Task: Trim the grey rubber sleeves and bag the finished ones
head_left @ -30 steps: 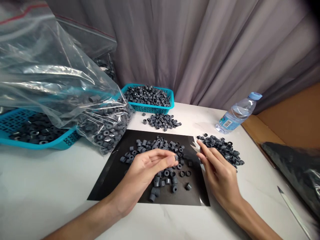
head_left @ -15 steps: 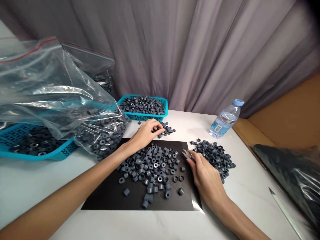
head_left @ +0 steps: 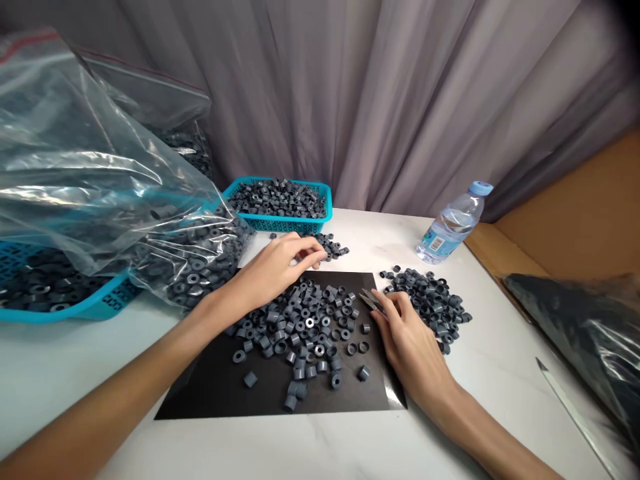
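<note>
My left hand (head_left: 280, 267) hovers at the back edge of a black mat (head_left: 200, 393), its thumb and fingers closed; whatever they hold is hidden. Just behind the fingertips lies a small pile of grey plastic rings (head_left: 334, 248). In my right hand (head_left: 407, 340) is a pair of pointed metal tweezers (head_left: 371, 301), the two tips slightly apart and aimed left over the mat. Spread across the mat is a heap of short grey plastic rings (head_left: 300, 327). Right of the mat, close behind my right hand, sits another pile of dark rings (head_left: 433, 300).
A blue basket (head_left: 280, 225) full of rings stands at the back. To the left are another blue basket (head_left: 107, 297) and a big clear bag (head_left: 100, 173) of rings. A water bottle (head_left: 453, 227), a knife-like strip (head_left: 570, 410) and a dark plastic bag (head_left: 575, 340) lie right.
The view has shifted slightly. My left hand has drawn back a little from the small rear pile toward the mat. My right hand still holds the tweezers in about the same place.
</note>
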